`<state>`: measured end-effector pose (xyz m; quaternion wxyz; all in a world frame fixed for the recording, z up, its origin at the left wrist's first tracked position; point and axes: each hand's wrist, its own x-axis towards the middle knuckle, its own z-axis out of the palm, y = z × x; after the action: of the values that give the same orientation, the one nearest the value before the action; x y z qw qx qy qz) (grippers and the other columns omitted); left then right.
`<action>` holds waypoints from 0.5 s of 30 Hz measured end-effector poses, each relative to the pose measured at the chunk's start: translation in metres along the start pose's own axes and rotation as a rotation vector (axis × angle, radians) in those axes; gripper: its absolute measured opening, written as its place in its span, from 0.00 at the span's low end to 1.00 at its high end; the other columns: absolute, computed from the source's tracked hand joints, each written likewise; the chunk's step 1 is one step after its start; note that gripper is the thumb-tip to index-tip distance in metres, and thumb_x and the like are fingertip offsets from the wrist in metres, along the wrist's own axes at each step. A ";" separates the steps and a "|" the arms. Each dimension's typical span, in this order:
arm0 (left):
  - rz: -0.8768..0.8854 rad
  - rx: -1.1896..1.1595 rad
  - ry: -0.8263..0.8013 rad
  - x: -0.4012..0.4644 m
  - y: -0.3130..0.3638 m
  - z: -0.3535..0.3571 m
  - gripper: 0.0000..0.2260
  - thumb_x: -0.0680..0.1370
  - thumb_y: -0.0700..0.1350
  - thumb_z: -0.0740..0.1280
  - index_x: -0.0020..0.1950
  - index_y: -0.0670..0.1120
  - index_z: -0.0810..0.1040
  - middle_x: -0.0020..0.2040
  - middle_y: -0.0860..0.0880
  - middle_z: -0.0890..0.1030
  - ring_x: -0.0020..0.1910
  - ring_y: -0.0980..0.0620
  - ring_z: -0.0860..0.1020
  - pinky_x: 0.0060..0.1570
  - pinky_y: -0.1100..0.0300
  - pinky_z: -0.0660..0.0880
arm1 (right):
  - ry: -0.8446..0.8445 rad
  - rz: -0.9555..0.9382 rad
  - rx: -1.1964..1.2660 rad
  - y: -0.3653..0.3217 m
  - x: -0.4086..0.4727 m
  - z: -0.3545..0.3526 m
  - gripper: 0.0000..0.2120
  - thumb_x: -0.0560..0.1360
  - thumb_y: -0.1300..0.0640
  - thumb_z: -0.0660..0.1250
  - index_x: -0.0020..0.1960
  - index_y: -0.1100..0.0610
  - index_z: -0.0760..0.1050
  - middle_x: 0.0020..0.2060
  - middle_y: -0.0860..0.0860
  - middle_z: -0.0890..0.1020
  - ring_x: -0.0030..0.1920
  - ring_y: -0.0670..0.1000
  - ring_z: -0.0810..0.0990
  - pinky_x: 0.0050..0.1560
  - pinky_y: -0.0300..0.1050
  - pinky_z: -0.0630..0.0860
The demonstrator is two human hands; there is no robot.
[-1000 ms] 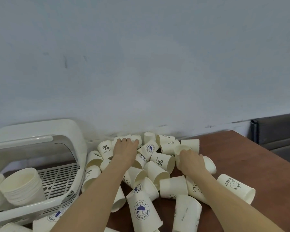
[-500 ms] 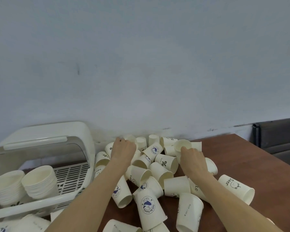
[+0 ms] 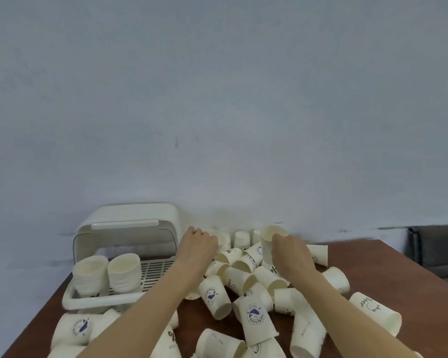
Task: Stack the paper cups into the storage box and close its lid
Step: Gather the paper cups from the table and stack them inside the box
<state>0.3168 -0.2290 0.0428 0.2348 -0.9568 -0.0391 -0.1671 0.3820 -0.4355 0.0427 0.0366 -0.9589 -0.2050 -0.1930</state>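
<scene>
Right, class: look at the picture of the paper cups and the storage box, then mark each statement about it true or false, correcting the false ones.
1. The storage box has its lid raised. True.
2. Two stacks of cups stand inside the box. True.
3. The right hand is empty. False: it holds an upright paper cup, mouth up, above the pile.
4. Every cup is already in the box. False: many loose cups lie on the brown table, most on their sides.
5. The left hand rests inside the box. False: it reaches into the pile near the wall, to the right of the box.
</scene>
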 end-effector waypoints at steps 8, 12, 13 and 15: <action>-0.088 -0.046 0.012 -0.047 -0.042 -0.015 0.12 0.76 0.35 0.61 0.57 0.44 0.73 0.53 0.45 0.80 0.55 0.44 0.76 0.55 0.53 0.68 | 0.021 -0.138 0.063 -0.065 -0.013 -0.029 0.07 0.76 0.65 0.54 0.46 0.56 0.69 0.45 0.55 0.80 0.45 0.56 0.77 0.41 0.45 0.64; -0.162 -0.093 0.019 -0.068 -0.067 -0.017 0.11 0.76 0.36 0.61 0.56 0.46 0.74 0.53 0.46 0.80 0.55 0.45 0.77 0.53 0.54 0.68 | 0.031 -0.218 0.078 -0.104 -0.015 -0.032 0.08 0.75 0.66 0.54 0.46 0.56 0.68 0.32 0.50 0.69 0.39 0.55 0.69 0.40 0.47 0.63; -0.180 -0.107 0.014 -0.074 -0.074 -0.016 0.11 0.76 0.36 0.61 0.56 0.46 0.74 0.53 0.46 0.80 0.54 0.45 0.77 0.53 0.54 0.68 | 0.029 -0.244 0.088 -0.114 -0.015 -0.032 0.07 0.75 0.66 0.54 0.44 0.56 0.66 0.31 0.50 0.67 0.39 0.55 0.69 0.40 0.47 0.63; -0.220 -0.122 0.011 -0.084 -0.088 -0.015 0.12 0.76 0.35 0.60 0.56 0.46 0.73 0.53 0.46 0.79 0.54 0.45 0.77 0.53 0.54 0.68 | 0.029 -0.294 0.097 -0.134 -0.016 -0.032 0.07 0.74 0.66 0.54 0.44 0.56 0.65 0.34 0.53 0.71 0.40 0.57 0.71 0.40 0.47 0.63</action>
<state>0.2196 -0.1577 0.0647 0.1567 -0.9583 -0.1323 -0.1991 0.3024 -0.3241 0.0647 0.0573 -0.9128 -0.3515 -0.2002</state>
